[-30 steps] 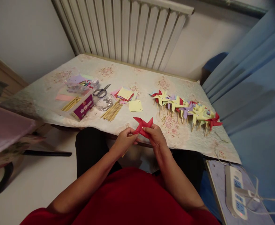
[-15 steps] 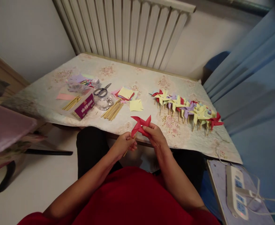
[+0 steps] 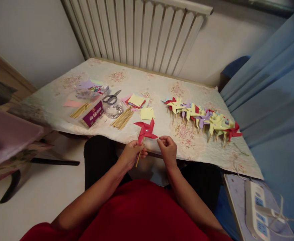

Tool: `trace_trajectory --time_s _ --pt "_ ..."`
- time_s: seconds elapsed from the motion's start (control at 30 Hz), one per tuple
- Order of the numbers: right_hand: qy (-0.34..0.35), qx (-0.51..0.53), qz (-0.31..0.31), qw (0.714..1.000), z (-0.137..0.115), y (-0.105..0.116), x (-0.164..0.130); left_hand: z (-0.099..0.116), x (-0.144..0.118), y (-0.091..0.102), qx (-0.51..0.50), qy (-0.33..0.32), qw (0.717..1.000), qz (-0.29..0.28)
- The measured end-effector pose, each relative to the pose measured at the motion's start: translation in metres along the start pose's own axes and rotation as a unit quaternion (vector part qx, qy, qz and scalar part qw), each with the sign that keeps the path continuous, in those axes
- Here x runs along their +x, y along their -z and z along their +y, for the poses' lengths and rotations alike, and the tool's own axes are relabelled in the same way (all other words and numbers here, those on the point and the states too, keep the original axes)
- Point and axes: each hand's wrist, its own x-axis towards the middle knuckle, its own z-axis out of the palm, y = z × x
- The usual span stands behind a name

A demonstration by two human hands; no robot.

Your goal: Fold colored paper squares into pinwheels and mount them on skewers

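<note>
A red paper pinwheel (image 3: 146, 130) on a thin wooden stick is held up at the table's front edge. My left hand (image 3: 133, 154) is closed round the stick, just below the blades. A small silver pin shows at the pinwheel's centre. Beside the right blade tip is my right hand (image 3: 168, 149), fingers curled in with thumb and forefinger close together and nothing visible in them. Whether it touches the blade tip I cannot tell. A yellow paper square with cut corners (image 3: 147, 113) lies on the table just behind the pinwheel.
Finished pinwheels (image 3: 202, 118) lie in a row at the right. Wooden sticks (image 3: 123, 119), a tub of silver pins (image 3: 113, 111), scissors (image 3: 111, 97), stacked coloured paper (image 3: 136, 100) and a purple-labelled box (image 3: 93, 114) sit left of centre. A power strip (image 3: 257, 209) lies at lower right.
My right hand has let go of the pinwheel's middle and drawn back slightly to the right. The pinwheel now stands more upright, its blades turned and its centre pin uncovered.
</note>
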Motion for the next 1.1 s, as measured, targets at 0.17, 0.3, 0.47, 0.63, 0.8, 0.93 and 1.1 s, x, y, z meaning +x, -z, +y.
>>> trace_trajectory --time_s 0.17,0.3,0.47,0.63,0.8,0.93,1.1 --pt "0.076 -0.079 -0.026 0.994 -0.002 -0.004 -0.007 0.001 -0.002 -0.004 -0.002 0.004 1.000 -0.006" --pt "0.124 -0.122 -0.027 0.984 0.002 -0.005 -0.008 0.000 -0.003 -0.004 -0.003 0.010 1.000 -0.008" --pt "0.164 -0.190 -0.022 0.968 0.007 -0.006 -0.006 -0.003 -0.002 -0.004 0.006 0.013 1.000 -0.024" --pt "0.186 -0.206 -0.016 0.961 0.009 -0.005 -0.004 -0.003 -0.003 -0.004 0.011 0.017 0.999 -0.029" --pt "0.200 -0.222 -0.013 0.954 0.011 -0.003 -0.003 -0.002 -0.004 -0.004 0.010 0.017 0.999 -0.028" --pt "0.208 -0.228 -0.012 0.951 0.012 -0.002 -0.002 -0.002 -0.005 -0.004 0.009 0.020 0.999 -0.029" --pt "0.200 -0.231 -0.016 0.952 0.012 -0.001 0.000 -0.001 -0.006 -0.005 0.011 0.018 0.999 -0.033"
